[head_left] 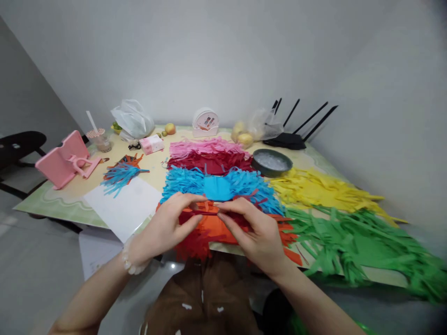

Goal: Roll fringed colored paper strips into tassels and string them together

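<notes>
My left hand and my right hand meet over the near table edge, both pinching a thin dark red paper strip stretched between their fingertips. Under them lies a pile of orange and red fringed paper. Just beyond is a blue fringed paper pile, then dark red and pink ones. A bead bracelet sits on my left wrist.
Yellow fringed paper and green fringed paper cover the right side. A dark round bowl, a white sheet, a pink stand, a drink cup, a plastic bag, fruit and a router stand on the table.
</notes>
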{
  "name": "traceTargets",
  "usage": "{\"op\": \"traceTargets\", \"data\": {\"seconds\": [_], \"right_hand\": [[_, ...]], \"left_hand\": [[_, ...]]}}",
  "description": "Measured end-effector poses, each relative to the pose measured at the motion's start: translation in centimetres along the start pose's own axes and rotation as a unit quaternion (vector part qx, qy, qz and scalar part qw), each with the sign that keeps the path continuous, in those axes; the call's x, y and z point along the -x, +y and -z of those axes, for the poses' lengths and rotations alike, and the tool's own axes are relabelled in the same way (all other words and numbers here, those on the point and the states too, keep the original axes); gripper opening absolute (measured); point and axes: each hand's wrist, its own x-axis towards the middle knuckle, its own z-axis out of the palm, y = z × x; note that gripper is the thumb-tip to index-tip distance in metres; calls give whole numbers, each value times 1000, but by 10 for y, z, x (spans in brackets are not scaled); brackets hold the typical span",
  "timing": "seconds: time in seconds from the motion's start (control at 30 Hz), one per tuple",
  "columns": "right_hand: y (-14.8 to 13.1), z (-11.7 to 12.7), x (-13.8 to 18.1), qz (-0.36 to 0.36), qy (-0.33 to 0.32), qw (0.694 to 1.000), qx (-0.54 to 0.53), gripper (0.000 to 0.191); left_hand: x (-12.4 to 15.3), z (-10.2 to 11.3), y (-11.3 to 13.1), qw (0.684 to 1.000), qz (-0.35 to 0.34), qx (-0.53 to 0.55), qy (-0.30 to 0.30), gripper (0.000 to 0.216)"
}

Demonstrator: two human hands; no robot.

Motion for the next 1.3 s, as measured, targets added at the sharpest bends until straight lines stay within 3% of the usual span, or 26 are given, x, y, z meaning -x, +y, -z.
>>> {"op": "traceTargets", "data": {"seconds": [0.1, 0.2, 0.33, 0.43, 0.53, 0.7, 0.8, 0.87, 0.97, 1.07, 1.3], "right_hand": [[2, 2, 0, 111, -35, 993, 27, 30], [-2, 10, -2, 157, -61, 985, 45, 30], [-16, 27, -16, -18, -114, 993, -8, 26], [-22, 27, -29, -115, -216, 964, -103, 17], [-22, 14, -31, -186, -279, 914, -227, 23], [-18, -12, -16, -290, -178, 867, -364, 25], [-17, -24, -14, -289, -132, 852, -417, 23], [-17, -30, -17, -270, -107, 848, -443, 22], [-16, -37, -25, -233, -88, 859, -448, 21], [-13, -41, -33, -204, -79, 884, -414, 17], [0, -55, -45, -138, -44, 946, -289, 8]], "left_hand": [[-6, 4, -5, 995, -64, -63, -45, 13], [-5, 6, -11, 979, -137, -149, 0, 12], [7, 8, -15, 911, -284, -268, 131, 24], [16, 8, -13, 879, -332, -304, 156, 24], [21, 6, -16, 887, -300, -307, 169, 25], [20, -4, -30, 913, -258, -250, 191, 27], [18, -21, -29, 947, -174, -133, 233, 21], [16, -32, -25, 954, -111, -34, 275, 15], [13, -40, -20, 942, -21, 101, 319, 12], [8, -35, -19, 930, 56, 193, 307, 13], [-10, -27, -23, 926, 97, 221, 290, 14]]}}
